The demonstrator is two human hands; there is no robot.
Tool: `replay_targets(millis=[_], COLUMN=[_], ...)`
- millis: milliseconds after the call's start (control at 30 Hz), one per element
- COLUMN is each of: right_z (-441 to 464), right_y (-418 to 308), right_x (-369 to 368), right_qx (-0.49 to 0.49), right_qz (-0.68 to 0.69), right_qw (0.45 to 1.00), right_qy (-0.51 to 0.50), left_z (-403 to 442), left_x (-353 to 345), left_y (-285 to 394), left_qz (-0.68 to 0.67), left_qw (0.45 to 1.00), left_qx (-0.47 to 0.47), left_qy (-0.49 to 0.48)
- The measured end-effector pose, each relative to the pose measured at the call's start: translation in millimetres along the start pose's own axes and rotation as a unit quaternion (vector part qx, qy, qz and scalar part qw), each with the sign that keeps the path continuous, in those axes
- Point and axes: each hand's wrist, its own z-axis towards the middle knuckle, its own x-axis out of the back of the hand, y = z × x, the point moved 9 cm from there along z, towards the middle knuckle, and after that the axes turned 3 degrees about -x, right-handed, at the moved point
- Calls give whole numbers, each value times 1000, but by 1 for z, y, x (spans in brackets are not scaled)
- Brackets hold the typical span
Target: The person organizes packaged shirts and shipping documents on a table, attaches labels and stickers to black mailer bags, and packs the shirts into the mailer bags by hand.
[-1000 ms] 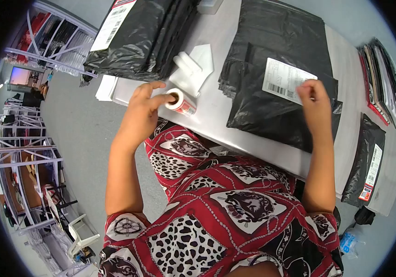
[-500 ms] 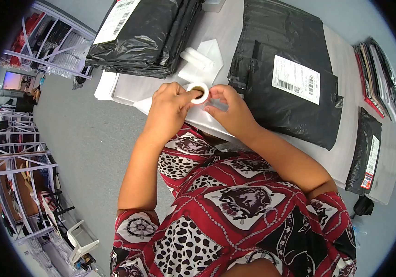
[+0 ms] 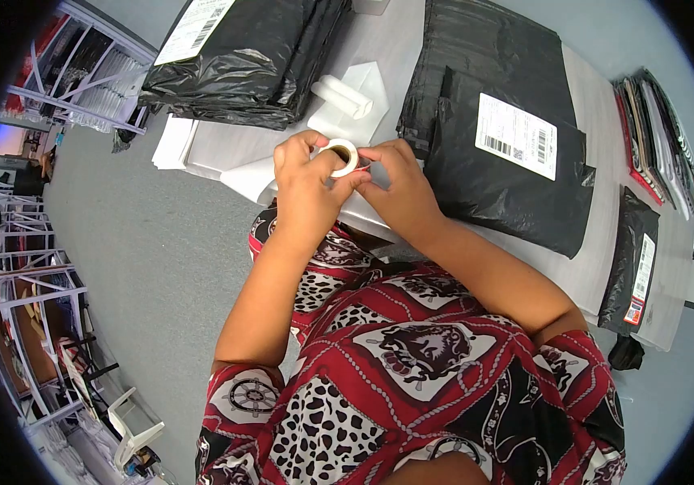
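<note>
Holding ring-ended label roll [image 3: 353, 151] upright over near edge of smooth pale counter [image 3: 399, 48] | with left hand [image 3: 305, 184], fingers curled close, one at core | with right hand [image 3: 405, 192], fingers bunched, pinching red-printed side | beside crinkled black plastic mailers [image 3: 497, 198] | print mostly hidden

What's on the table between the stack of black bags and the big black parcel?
In the head view: a white sheet with white rolls on it, bare tabletop, and part of a pale box at the top edge.
</note>
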Motion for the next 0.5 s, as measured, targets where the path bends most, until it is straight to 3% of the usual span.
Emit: replay_targets(millis=[200, 500], right_z=[1, 2], right_y=[3, 12], right_x=[-3, -4], right_qx=[-38, -83], right_qz=[40, 99], right_qw=[998, 989], right_qy=[-39, -70], left_z=[0, 3], left_x=[4, 7], left_y=[7, 10], left_qz=[-15, 19], left_qw=[996, 994], left_qx=[-51, -61], left_qy=[-73, -93])
